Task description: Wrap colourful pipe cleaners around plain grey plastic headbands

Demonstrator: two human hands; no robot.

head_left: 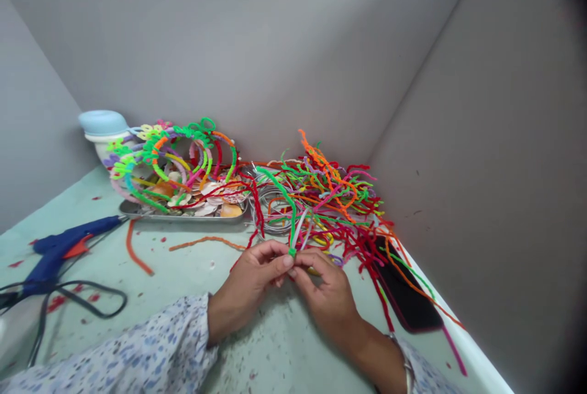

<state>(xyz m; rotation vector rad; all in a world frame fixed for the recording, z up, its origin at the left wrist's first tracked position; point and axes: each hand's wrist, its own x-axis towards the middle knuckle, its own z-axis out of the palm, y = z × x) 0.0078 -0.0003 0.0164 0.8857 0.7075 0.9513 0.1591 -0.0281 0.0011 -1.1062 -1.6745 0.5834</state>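
In the middle of the table my left hand (pixel 257 278) and my right hand (pixel 328 287) meet, their fingertips pressed together. Between them they pinch the lower end of a green pipe cleaner (pixel 288 201), which is bunched at the fingertips and sticks up and away. A pale, thin strip (pixel 300 227) rises beside it from the same grip; its lower part is hidden by the fingers. Just beyond the hands lies a tangled heap of colourful pipe cleaners (pixel 339 189), with coils of silvery wire (pixel 270 210) at its left side.
Pipe-cleaner headbands (pixel 158 155) rest on a metal tray (pixel 183 218) of seashells (pixel 213 198). Behind stands a white container with a blue lid (pixel 103 122). A blue glue gun (pixel 68 247) and its cord lie left. A dark phone (pixel 406 290) lies right, partly under pipe cleaners.
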